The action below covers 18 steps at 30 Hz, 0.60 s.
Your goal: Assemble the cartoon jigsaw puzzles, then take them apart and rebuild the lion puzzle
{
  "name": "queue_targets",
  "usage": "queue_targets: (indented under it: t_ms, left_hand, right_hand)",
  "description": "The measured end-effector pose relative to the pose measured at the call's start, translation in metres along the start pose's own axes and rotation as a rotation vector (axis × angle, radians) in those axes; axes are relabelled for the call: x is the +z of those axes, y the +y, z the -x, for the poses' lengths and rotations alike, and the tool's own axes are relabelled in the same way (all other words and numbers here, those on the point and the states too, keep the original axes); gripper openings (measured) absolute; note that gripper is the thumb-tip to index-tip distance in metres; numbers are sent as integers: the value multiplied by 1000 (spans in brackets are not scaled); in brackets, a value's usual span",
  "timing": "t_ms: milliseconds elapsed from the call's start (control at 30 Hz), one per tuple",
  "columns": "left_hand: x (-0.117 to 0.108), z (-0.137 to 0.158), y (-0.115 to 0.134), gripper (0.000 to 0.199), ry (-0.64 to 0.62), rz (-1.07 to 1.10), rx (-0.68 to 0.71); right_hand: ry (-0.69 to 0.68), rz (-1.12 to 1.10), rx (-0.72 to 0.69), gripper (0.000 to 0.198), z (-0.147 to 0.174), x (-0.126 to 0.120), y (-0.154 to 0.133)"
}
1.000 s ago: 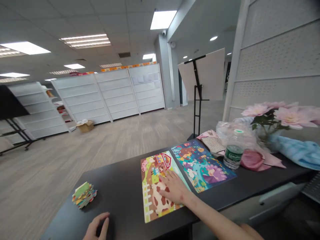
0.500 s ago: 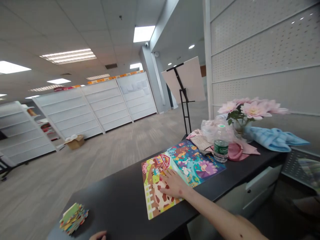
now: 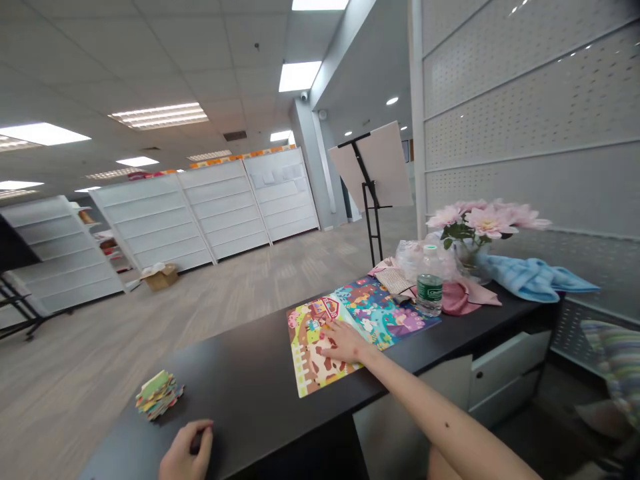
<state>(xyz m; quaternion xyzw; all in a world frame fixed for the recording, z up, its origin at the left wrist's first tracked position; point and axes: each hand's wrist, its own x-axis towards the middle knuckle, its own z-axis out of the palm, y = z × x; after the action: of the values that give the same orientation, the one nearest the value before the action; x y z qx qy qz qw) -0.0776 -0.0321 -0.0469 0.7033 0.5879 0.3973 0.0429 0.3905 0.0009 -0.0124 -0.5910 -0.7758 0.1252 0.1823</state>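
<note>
My right hand [image 3: 344,342] lies flat, fingers spread, on the farm-and-cow half of a bright picture sheet [image 3: 307,383]. A dark blue half with cartoon animals stretches away to the right. My left hand [image 3: 186,450] rests at the near left of the black table [image 3: 250,373], fingers and thumb curled toward each other; nothing shows between them. Just beyond it sits a stack of colourful card pieces [image 3: 159,395], a green one on top, apart from the hand.
Behind the sheet's right end stand a water bottle [image 3: 429,287], pink cloth [image 3: 465,297] and a vase of pink flowers [image 3: 487,223]. A blue checked cloth [image 3: 535,277] lies further right. An easel [image 3: 371,173] stands beyond the table, white shelving [image 3: 215,207] farther back.
My view has shifted, and more of my left hand now shows at the lower left. My right hand stays flat on the picture sheet.
</note>
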Motion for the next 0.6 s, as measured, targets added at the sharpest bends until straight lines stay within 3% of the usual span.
queue_targets:
  t_ms: [133,200,400,600]
  left_hand:
    - [-2,0,10,33,70,-7,59]
    - [-5,1,21,30,46,5,88]
    - [-9,4,45,18,35,27,27]
    - [-4,-3,35,17,102,134,-73]
  right_hand:
    - [12,32,-7,80,-3,3,4]
    - [8,54,-17,79,-7,4,5]
    - [-2,149,-49,77,-19,3,0]
    - [16,183,-35,80,-26,9,16]
